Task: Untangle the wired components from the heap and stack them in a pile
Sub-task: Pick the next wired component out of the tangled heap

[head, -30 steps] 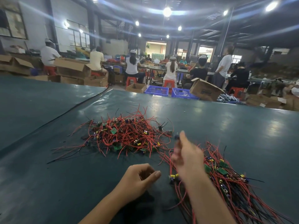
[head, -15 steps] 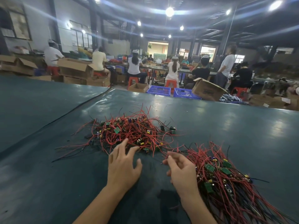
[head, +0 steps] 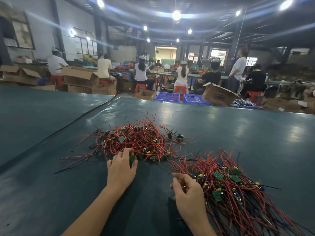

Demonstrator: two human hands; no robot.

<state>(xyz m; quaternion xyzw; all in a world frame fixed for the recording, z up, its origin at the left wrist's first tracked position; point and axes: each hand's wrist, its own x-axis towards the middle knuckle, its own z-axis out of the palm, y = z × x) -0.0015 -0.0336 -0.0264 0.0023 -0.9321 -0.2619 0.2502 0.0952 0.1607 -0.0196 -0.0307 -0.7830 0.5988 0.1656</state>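
Pile lower right, heap at centre: the left hand has slid forward to grip a green component at the heap's near edge, starting the next extraction, while the right hand's curled fingers hide any hold.

A wide workshop hall under a dark steel roof, lit by round ceiling lamps whose glare streaks across the view. The grey wall on the left carries paned windows, and a bright doorway glows at the far end. The bench wears a dark teal sheet, glossy with reflections, and a black seam runs diagonally across it. Beyond its far edge are open cardboard boxes, two blue crates and red stools. Workers sit with their backs turned at long tables. One person stands on the right, beside a dark column.
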